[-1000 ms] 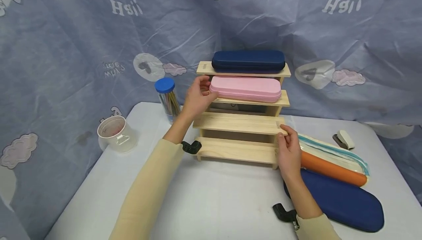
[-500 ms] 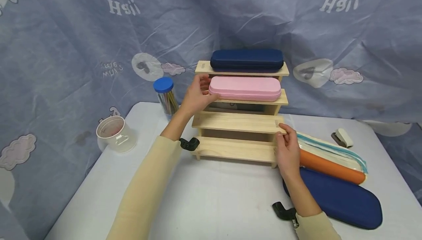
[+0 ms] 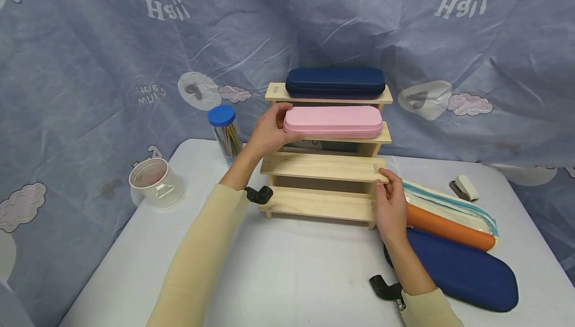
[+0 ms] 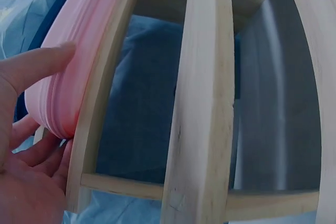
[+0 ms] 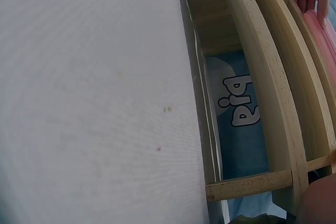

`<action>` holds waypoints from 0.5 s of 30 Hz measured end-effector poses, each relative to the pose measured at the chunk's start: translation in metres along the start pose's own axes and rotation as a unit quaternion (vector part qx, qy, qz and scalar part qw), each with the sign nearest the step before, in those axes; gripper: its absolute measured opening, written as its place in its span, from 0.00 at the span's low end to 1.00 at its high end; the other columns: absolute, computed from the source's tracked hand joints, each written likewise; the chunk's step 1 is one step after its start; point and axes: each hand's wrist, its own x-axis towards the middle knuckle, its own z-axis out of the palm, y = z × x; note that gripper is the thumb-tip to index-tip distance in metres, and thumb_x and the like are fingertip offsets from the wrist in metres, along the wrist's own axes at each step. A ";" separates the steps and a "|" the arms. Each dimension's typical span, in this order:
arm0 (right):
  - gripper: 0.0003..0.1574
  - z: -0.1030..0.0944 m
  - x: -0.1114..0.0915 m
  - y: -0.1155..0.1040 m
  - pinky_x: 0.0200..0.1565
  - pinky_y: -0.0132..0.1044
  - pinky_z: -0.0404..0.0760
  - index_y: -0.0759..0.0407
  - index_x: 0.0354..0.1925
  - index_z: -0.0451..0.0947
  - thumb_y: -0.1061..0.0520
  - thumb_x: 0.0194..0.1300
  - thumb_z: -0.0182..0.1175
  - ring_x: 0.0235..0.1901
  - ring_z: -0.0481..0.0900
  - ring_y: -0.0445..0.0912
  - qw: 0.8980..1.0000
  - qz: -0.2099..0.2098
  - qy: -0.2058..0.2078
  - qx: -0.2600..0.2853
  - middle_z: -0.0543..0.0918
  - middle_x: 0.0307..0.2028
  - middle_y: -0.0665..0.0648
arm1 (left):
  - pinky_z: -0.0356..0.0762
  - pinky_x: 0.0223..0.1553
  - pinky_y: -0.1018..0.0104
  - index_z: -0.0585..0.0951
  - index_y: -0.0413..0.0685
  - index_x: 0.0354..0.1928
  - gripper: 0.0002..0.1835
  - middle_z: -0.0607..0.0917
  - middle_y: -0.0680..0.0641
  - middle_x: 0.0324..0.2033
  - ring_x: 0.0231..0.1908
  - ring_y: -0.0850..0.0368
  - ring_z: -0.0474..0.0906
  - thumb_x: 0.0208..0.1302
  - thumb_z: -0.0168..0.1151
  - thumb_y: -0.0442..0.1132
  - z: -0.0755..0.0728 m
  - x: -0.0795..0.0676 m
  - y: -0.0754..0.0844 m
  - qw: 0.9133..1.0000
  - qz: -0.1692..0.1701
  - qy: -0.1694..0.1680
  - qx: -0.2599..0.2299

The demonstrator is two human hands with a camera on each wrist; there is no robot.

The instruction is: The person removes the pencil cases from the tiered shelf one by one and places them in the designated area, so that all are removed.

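Observation:
A pink pencil case [image 3: 333, 121] lies on the second tier from the top of a pale wooden stepped rack [image 3: 323, 166]. My left hand [image 3: 268, 130] grips its left end, the thumb on the front side and the other fingers curled behind the end; the left wrist view shows the thumb [image 4: 44, 64] against the pink side. At the rack's right side, my right hand [image 3: 390, 202] pinches the end of the third tier between thumb and fingers. A dark blue pencil case [image 3: 335, 82] rests on the top tier.
Right of the rack lie an orange and clear pouch [image 3: 453, 224], a navy flat case [image 3: 462, 272] and a white stapler [image 3: 467, 187]. Leftward stand a blue-lidded jar [image 3: 228, 137] of sticks and a white cup [image 3: 159, 184]. A patterned curtain [image 3: 135, 67] hangs behind.
My left thumb has slid a little to the right along the pink pencil case, whose back edge now shows slightly lower. The right hand keeps its hold on the rack.

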 end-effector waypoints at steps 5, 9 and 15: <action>0.23 0.000 0.001 0.001 0.20 0.33 0.62 0.56 0.65 0.68 0.52 0.75 0.48 0.18 0.61 0.45 1.000 -0.007 -0.002 0.006 0.64 0.23 0.56 | 0.76 0.50 0.62 0.72 0.44 0.64 0.44 0.75 0.48 0.52 0.47 0.57 0.76 0.41 0.81 0.42 -0.006 -0.006 0.000 1.000 0.018 0.010 -0.023; 0.23 0.000 0.001 -0.001 0.21 0.32 0.63 0.55 0.64 0.68 0.52 0.75 0.49 0.18 0.61 0.45 1.000 -0.003 0.001 0.004 0.63 0.23 0.56 | 0.77 0.50 0.63 0.73 0.42 0.63 0.43 0.71 0.45 0.55 0.50 0.53 0.74 0.41 0.81 0.38 -0.010 -0.011 0.001 0.994 0.026 0.023 -0.099; 0.24 0.000 0.000 0.001 0.21 0.32 0.63 0.55 0.65 0.68 0.52 0.75 0.49 0.19 0.62 0.45 1.000 0.003 -0.003 0.011 0.64 0.23 0.56 | 0.75 0.53 0.60 0.72 0.36 0.63 0.41 0.70 0.41 0.56 0.53 0.48 0.75 0.43 0.78 0.30 -0.013 -0.026 0.009 0.988 0.018 0.020 -0.154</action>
